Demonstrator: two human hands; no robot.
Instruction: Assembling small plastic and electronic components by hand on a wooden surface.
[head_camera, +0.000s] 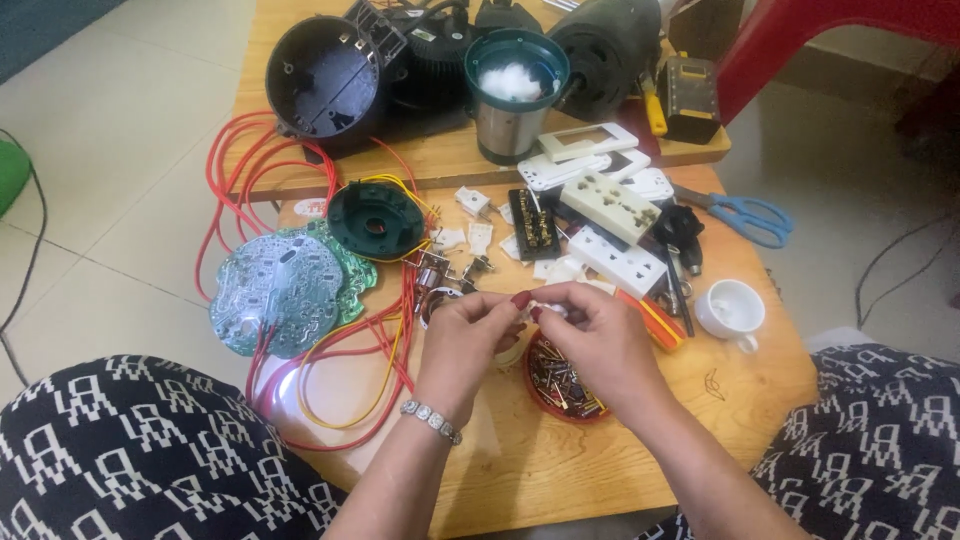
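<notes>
Small white plastic part (540, 309), centre of frame, pinched between fingertips of left hand (462, 340) and right hand (600, 345), above red dish of screws (562, 385). Probably light, rigid, slippery; best gripped by its edges.

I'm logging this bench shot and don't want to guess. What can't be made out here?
- Small white part pinched between left hand and right hand: fingertips cover it, too small to identify.
- Red dish of metal bits: right hand hides its far half.
- Black motor housing: cut off by the top edge.
</notes>
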